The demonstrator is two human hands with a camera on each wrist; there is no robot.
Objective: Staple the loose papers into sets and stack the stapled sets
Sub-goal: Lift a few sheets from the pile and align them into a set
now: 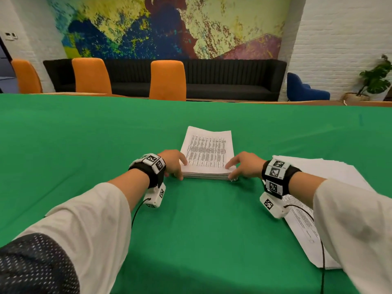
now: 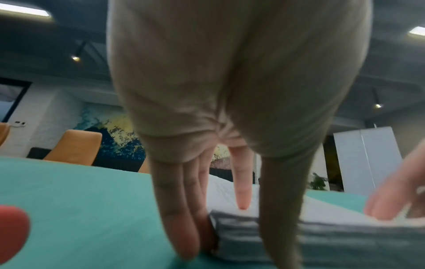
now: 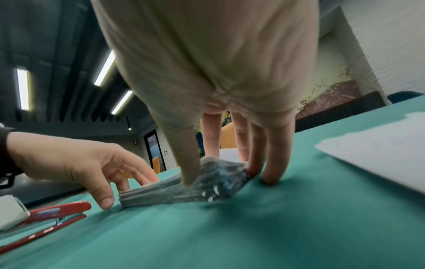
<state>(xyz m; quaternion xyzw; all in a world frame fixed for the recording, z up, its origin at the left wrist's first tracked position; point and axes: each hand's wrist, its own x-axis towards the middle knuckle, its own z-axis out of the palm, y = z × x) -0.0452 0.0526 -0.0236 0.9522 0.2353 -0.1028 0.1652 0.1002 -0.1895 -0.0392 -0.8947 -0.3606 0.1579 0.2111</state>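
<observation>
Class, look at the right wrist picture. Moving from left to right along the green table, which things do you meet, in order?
Red stapler → left hand → stack of stapled papers, its corner under the right hand → loose white sheets.

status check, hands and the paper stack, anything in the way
Left hand and right hand both on near corners of paper stack, squaring it. Red stapler idle at left. Loose sheets by right wrist. Nothing blocking.
</observation>
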